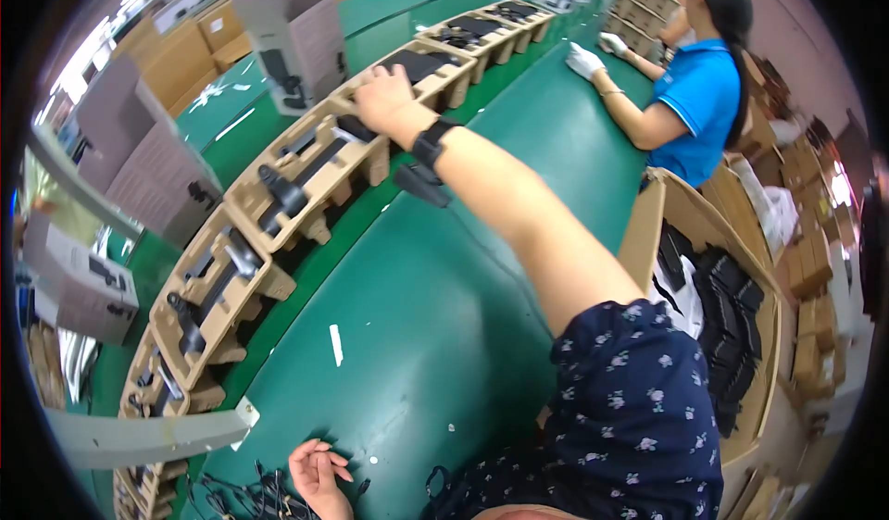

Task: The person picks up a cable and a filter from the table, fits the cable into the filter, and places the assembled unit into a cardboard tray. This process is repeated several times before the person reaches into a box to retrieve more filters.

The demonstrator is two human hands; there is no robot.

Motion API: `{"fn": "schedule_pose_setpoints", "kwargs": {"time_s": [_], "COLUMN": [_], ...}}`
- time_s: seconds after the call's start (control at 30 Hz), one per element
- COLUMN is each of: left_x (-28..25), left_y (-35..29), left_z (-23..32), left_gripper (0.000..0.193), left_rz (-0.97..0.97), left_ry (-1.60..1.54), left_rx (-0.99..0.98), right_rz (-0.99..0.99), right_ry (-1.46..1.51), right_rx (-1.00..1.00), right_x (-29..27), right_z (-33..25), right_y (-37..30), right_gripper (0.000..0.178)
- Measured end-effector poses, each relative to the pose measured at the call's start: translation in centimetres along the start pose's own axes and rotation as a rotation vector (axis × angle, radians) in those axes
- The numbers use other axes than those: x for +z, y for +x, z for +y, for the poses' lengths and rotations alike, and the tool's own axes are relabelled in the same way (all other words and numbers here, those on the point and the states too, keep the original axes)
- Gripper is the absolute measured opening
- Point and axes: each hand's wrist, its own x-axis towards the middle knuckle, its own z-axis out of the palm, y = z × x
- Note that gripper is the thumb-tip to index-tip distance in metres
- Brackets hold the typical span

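My right hand [384, 103] reaches across to a row of molded brown pulp trays [315, 182] on the far side of the table. Its fingers are bent down at a tray's edge, beside a black flat piece [417, 64]; what they grip is hidden. A black band [431, 142] circles my right wrist. My left hand [319, 478] rests low over the near edge, palm up, fingers loosely curled and apart, holding nothing. Black cables [255, 500] lie beside it. The nearer trays hold black cylindrical parts [282, 191] and dark bars.
An open carton [773, 372] of black packages stands at my right. Grey printed boxes [287, 38] stand beyond the trays. A pale metal bracket [157, 435] crosses the lower left. A co-worker in a blue shirt [694, 103] and white gloves works at the far right.
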Motion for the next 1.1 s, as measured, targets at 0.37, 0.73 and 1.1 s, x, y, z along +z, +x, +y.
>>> {"fn": "schedule_pose_setpoints", "kwargs": {"time_s": [0.37, 0.73, 1.1], "left_x": [0.2, -0.7, -0.9], "left_y": [-0.3, -1.0, -1.9], "left_z": [-1.0, 1.2, -0.2], "left_gripper": [0.019, 0.017, 0.018], "left_rz": [-0.094, 0.014, 0.034], "left_ry": [-0.009, 0.192, 0.112], "left_rx": [0.059, 0.223, 0.115], "right_rz": [0.269, -0.019, 0.727], "right_ry": [0.145, 0.185, 0.068], "right_rx": [0.546, 0.269, -0.451], "right_x": [2.8, -17.1, -22.8], "right_z": [1.1, 2.3, 16.7], "right_y": [-2.3, -19.7, -21.1], "right_gripper": [0.038, 0.026, 0.012]}}
